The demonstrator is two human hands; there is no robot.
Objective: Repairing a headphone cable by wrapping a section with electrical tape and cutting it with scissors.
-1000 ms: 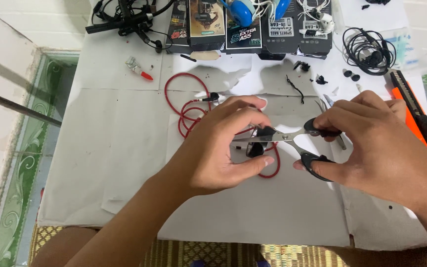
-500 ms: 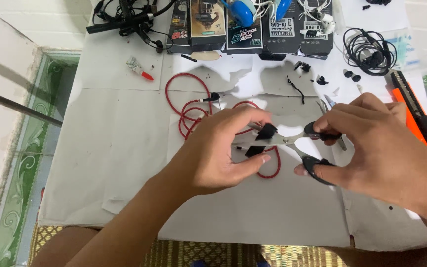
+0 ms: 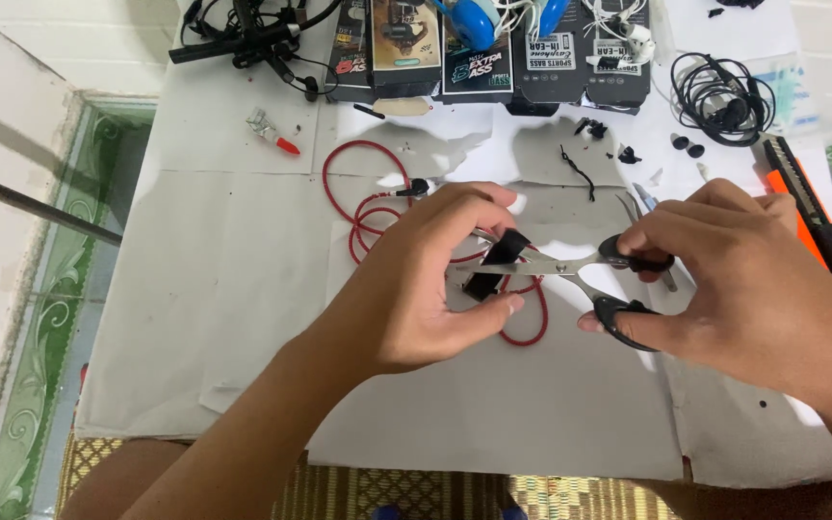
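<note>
Head view: the left hand (image 3: 416,289) pinches a small black piece (image 3: 505,247) — its fingers closed on it, thumb below beside a second black bit (image 3: 481,285). The right hand (image 3: 753,289) grips the scissors (image 3: 580,274) by their black handles, fingers clamped through the loops, blades meeting the black piece above a coiled red cable (image 3: 368,207) on the paper-covered table (image 3: 223,318). An orange utility knife (image 3: 806,217) lies right — boxed earphones (image 3: 493,48) line the far edge
</note>
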